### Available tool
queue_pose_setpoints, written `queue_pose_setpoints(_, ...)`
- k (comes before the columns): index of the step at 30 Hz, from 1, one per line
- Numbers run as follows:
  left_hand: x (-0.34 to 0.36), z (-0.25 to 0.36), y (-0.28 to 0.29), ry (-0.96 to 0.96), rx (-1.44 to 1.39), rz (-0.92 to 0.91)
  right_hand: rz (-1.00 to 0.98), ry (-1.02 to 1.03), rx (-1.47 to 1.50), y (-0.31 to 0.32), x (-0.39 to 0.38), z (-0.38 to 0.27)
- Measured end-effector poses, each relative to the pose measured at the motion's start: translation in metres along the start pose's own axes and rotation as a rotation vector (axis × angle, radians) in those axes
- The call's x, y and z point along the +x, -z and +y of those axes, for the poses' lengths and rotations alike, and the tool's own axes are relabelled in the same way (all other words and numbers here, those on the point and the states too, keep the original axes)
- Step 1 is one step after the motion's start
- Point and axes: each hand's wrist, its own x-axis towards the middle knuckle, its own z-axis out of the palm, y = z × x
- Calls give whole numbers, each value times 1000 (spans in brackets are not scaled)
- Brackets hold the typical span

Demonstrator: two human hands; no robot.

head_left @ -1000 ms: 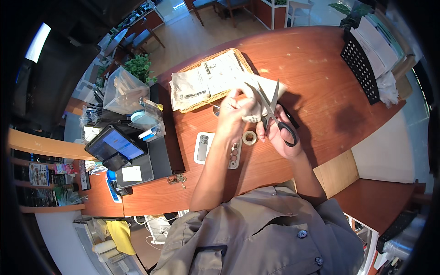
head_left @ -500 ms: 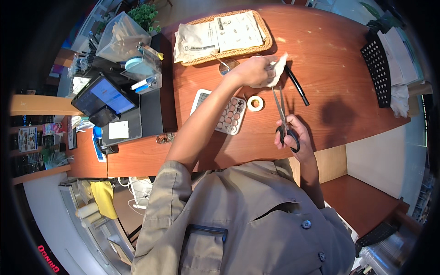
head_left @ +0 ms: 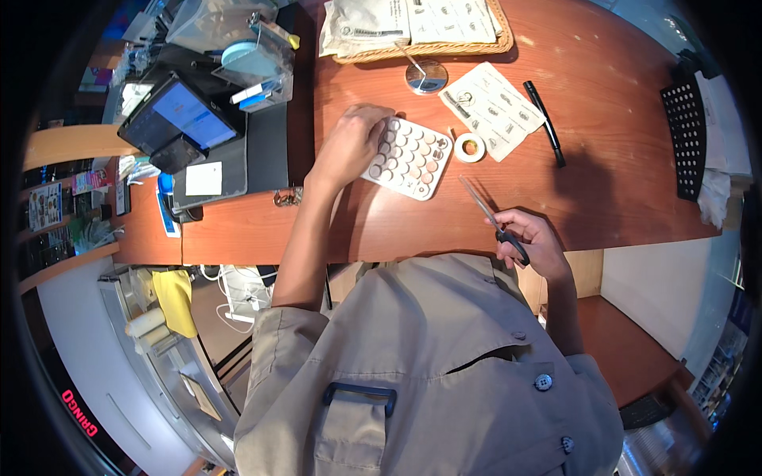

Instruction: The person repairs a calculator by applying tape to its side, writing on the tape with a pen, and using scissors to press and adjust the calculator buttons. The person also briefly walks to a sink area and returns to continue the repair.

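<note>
My left hand is closed over the left end of a white calculator with round pinkish-brown keys; the fingertips are partly hidden. In my right hand is a pair of scissors with dark handles, its blades together and pointing up and left. A printed cream paper sheet lies flat on the table beyond the scissors. Between calculator and sheet sits a roll of tape. To the sheet's right is a black pen.
A wicker basket holding printed packets stands at the far side, with a round mirror-like disc before it. At left are a tablet and a clear organizer. A black perforated rack holds papers at right.
My left hand has let go of the paper, which now lies spread flat, and has moved left onto the calculator. The scissors have closed and tilted left. The view has shifted.
</note>
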Motion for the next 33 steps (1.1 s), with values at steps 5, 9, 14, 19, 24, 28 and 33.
queue_pose_setpoints(5, -13, -13, -9, 13, 128, 125, -111, -77, -17, -13, 5, 10)
queue_pose_setpoints(9, -19, -21, -8, 134, -74, 95, -101, -139, -38, -19, 6, 13)
queue_pose_setpoints(14, -40, -28, -15, 297, -177, 168, -51, -174, 0, -23, 7, 15)
queue_pose_setpoints(19, -52, -40, -31, 296, -479, 340, -92, -103, -36, -20, 16, 18)
queue_pose_setpoints(24, -55, -52, -43, 272, -619, 425, -89, -93, -105, -8, 21, 14)
queue_pose_setpoints(28, -58, -55, -46, 267, -606, 429, -110, -89, -162, 4, 27, 5)
queue_pose_setpoints(33, -57, -52, -47, 270, -591, 507, -64, -164, -198, 6, 30, -5)
